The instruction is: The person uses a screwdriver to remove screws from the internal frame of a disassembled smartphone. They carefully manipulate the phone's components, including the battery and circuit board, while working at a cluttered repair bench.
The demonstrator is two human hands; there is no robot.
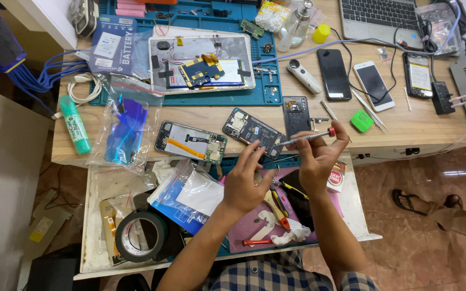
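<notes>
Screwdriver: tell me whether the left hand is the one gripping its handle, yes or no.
No, the right hand grips the screwdriver; the left hand only fingers its tip.

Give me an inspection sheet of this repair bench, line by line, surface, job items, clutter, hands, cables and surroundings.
Surface: wooden desk with a blue work mat; open drawer below.
Job's things: precision screwdriver held over an opened phone; a second opened phone lies beside it, apart.
Clutter: opened tablet, green tube, plastic bags, black tape roll, three phones near a laptop.
Grippers: right hand holds the screwdriver handle; left hand fingers at its tip.
Cables: blue cable bundle, white coil, black leads by the phones.
Surroundings: tiled floor; another person's sandalled foot.
</notes>
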